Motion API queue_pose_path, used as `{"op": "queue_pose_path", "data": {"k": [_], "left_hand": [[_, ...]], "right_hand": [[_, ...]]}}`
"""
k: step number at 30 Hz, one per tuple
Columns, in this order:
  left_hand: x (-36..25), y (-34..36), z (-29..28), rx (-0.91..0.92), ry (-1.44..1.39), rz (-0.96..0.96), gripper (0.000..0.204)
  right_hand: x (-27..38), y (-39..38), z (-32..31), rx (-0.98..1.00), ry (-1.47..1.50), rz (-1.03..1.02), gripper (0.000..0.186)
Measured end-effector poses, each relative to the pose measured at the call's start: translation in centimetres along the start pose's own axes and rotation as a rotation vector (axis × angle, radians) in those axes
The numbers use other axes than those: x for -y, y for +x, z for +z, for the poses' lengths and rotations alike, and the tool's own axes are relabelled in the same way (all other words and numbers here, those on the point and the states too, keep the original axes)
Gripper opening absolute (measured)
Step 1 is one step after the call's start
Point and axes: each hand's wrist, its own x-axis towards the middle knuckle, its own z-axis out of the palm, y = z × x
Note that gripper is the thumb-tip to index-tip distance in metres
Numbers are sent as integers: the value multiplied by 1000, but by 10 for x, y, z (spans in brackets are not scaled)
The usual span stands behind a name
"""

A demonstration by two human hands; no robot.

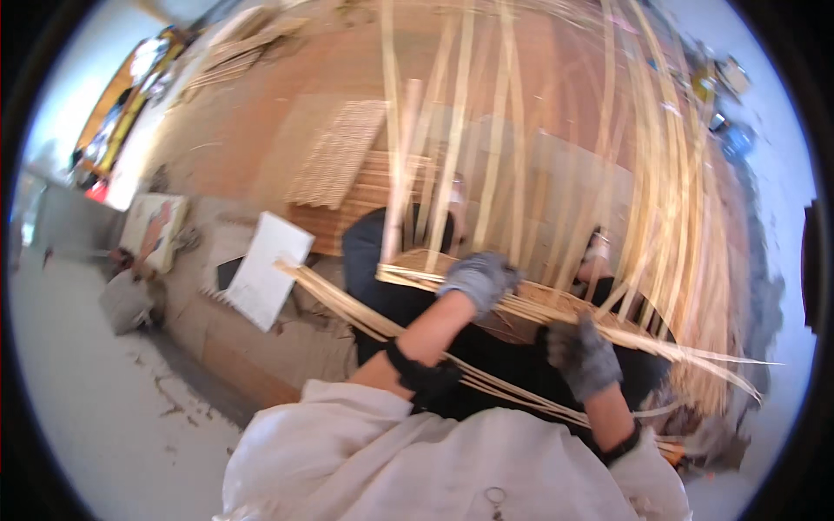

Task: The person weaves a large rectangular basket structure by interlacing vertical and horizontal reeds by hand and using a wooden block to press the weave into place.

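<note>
A partly woven bamboo piece (415, 263) lies across my lap, with long pale upright strips (460, 104) rising from it away from me. My left hand (480, 280), in a grey glove, is closed over its near edge, left of the middle. Lower and to the right, my right hand (584, 356), also gloved, has its fingers curled at the bamboo strips (638, 340) running along that edge. Those strips end loose on the right. The right fingertips are slightly blurred. Another bundle of thin strips (347, 308) passes under my left forearm and across my lap.
Woven bamboo mats (334, 161) lie on the floor ahead, left of the uprights. A white board (268, 271) is to my left, near a cardboard box (155, 227). Long loose strips (695, 260) crowd the right side. A blue bottle (737, 141) stands by the right wall.
</note>
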Motion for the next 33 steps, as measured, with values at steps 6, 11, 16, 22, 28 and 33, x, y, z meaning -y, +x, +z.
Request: {"op": "queue_pose_path", "data": {"k": [6,11,16,22,28,33], "left_hand": [[20,1,3,-85,-191,80,34],[7,-13,-10,59,-161,147,33],[12,-31,-1,40,-69,219,51],[21,-40,5,-57,34,531,35],[4,-40,20,-259,40,221,24],[17,-31,19,-321,-94,133,22]], "right_hand": [[-13,4,1,-102,-58,-55,32],[1,-3,-3,-270,39,-70,25],[-18,-17,5,-330,-346,-447,30],[12,-42,21,-356,-586,-955,20],[112,74,77,-107,-998,-512,33],[70,91,139,-569,-1726,-590,60]]}}
